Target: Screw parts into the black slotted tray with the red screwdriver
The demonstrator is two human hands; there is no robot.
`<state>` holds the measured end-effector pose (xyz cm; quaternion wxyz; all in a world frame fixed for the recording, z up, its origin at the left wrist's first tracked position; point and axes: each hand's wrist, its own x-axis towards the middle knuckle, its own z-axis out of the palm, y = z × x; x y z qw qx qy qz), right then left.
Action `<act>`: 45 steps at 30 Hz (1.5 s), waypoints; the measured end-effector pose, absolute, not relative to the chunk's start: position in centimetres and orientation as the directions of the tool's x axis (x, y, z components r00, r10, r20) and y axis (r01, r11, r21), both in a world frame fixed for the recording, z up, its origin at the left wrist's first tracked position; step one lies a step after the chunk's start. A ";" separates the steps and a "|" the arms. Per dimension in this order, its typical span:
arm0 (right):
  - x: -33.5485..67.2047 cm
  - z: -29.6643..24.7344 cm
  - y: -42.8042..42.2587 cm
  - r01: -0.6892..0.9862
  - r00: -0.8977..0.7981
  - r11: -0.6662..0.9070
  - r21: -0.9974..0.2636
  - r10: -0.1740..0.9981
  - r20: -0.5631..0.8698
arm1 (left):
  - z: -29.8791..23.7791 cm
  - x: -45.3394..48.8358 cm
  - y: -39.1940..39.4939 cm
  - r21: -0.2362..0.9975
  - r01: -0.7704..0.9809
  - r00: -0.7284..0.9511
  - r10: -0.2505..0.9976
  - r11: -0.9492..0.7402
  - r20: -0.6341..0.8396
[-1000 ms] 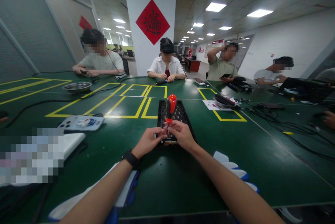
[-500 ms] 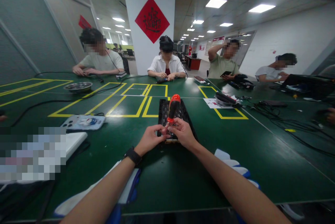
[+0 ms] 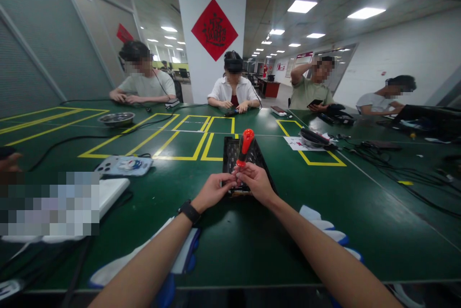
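Screwdriver (image 3: 246, 148) right at the centre of the frame, red-and-black handle up, leaning a touch to the right, and the right hand (image 3: 260, 184) has it, thumb and fingers gripping low, just under the handle! In from the lower left comes the left hand (image 3: 212, 193), fingertips bunched up against the lower shaft; whether they close on the metal or simply rest beside it, I cannot tell, it's too small and crowded in there. Both hands meet over the near end of a black tray (image 3: 225, 154), and the screwdriver's tip is hidden among the fingers. Dark watch (image 3: 189, 212) on the left wrist. Down at lower left, a white-and-blue glove (image 3: 117, 265) lies partly under the left forearm; another glove (image 3: 322, 229) shows beside the right forearm, lower right of centre. Left of centre on the green tabletop (image 3: 230, 255), a phone (image 3: 126, 166) with a cartoon figure on its back, and beyond it a metal bowl (image 3: 116, 119). Over at centre right, a sheet of paper (image 3: 292, 143) sits inside yellow tape lines (image 3: 320, 164).
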<state>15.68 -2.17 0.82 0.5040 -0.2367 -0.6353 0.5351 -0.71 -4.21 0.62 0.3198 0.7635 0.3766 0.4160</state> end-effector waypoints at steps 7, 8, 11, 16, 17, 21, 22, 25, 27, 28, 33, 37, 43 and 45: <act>15.7 0.8 -2.2 -0.257 -0.298 0.324 -0.911 0.870 0.393 | 0.2 -0.6 -3.7 0.832 0.317 0.267 0.885 -0.455 0.383; 15.6 0.8 -2.2 -0.253 -0.293 0.322 -0.912 0.873 0.389 | 0.2 -0.6 -3.6 0.831 0.314 0.258 0.884 -0.459 0.390; 15.6 0.7 -2.1 -0.238 -0.290 0.326 -0.915 0.875 0.388 | 0.1 -0.5 -3.6 0.820 0.324 0.248 0.879 -0.472 0.408; 15.5 0.5 -2.0 -0.238 -0.264 0.349 -0.906 0.875 0.406 | 0.0 -0.7 -3.6 0.794 0.359 0.296 0.867 -0.491 0.402; 15.5 0.6 -2.1 -0.234 -0.264 0.346 -0.909 0.877 0.402 | -0.1 -0.7 -3.6 0.794 0.360 0.300 0.866 -0.490 0.399; 15.7 1.2 -2.3 -0.171 -0.320 0.374 -0.912 0.854 0.410 | -0.1 -0.8 -3.6 0.818 0.331 0.298 0.874 -0.471 0.383; 15.8 1.4 -2.3 -0.151 -0.337 0.396 -0.906 0.841 0.423 | -0.1 -0.8 -3.6 0.829 0.314 0.300 0.877 -0.462 0.375; 16.0 1.6 -2.4 -0.121 -0.365 0.435 -0.892 0.817 0.447 | 0.1 -0.8 -3.7 0.855 0.272 0.311 0.881 -0.441 0.355; 16.0 1.4 -2.3 -0.143 -0.354 0.411 -0.900 0.828 0.434 | 0.1 -0.7 -3.7 0.854 0.276 0.309 0.882 -0.441 0.356; 16.0 1.3 -2.3 -0.162 -0.341 0.392 -0.906 0.839 0.424 | 0.1 -0.7 -3.7 0.847 0.287 0.305 0.881 -0.447 0.361; 15.6 0.7 -2.0 -0.223 -0.270 0.339 -0.914 0.879 0.392 | -0.1 -0.7 -3.7 0.790 0.366 0.285 0.867 -0.492 0.408; 15.6 0.7 -2.0 -0.254 -0.240 0.326 -0.910 0.891 0.386 | -0.2 -0.6 -3.5 0.759 0.401 0.266 0.858 -0.513 0.440; 15.6 0.7 -2.2 -0.236 -0.215 0.333 -0.913 0.898 0.384 | -0.1 -0.3 -3.7 0.753 0.414 0.277 0.859 -0.511 0.430; 15.6 0.6 -2.2 -0.224 -0.200 0.336 -0.915 0.903 0.381 | -0.1 -0.2 -3.7 0.752 0.417 0.270 0.860 -0.510 0.433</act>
